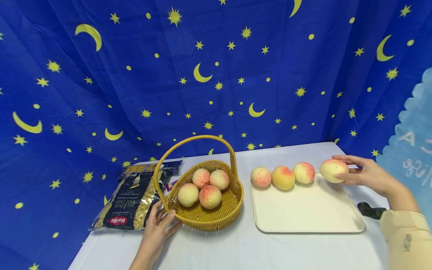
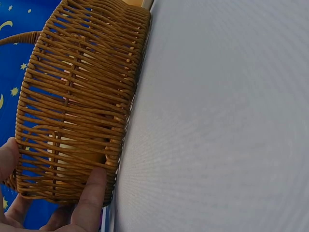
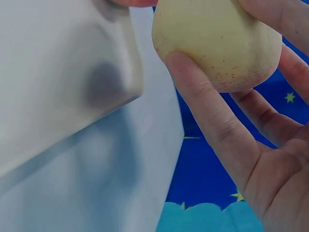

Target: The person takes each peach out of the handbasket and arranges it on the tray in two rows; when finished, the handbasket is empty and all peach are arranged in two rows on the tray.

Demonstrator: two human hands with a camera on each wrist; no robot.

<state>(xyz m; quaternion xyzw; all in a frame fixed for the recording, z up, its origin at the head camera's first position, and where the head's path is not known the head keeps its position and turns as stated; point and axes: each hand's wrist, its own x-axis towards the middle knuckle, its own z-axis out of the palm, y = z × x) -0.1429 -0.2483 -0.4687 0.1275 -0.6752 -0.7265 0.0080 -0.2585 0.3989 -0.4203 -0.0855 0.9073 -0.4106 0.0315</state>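
Note:
In the head view, my right hand (image 1: 368, 174) holds a pale peach (image 1: 332, 170) with a red blush between thumb and fingers. The peach hangs over the tray's far right corner, and its shadow falls on the cream tray (image 1: 303, 213). Three more peaches, one of them a yellow-orange peach (image 1: 283, 177), sit in a row along the tray's far edge. My left hand (image 1: 156, 228) grips the left end of a wicker basket (image 1: 216, 223), thumb at the rim and fingers against the woven side (image 2: 77, 106). Inside the basket lie several peaches (image 1: 210, 197).
Left of the basket lies a dark pasta bag (image 1: 125, 202), with another package behind it. A black object (image 1: 370, 210) shows by the right sleeve. Behind the white table (image 1: 222, 247) hangs a blue curtain (image 1: 216, 75) with moons and stars. The basket's tall handle (image 1: 199, 137) arches upward.

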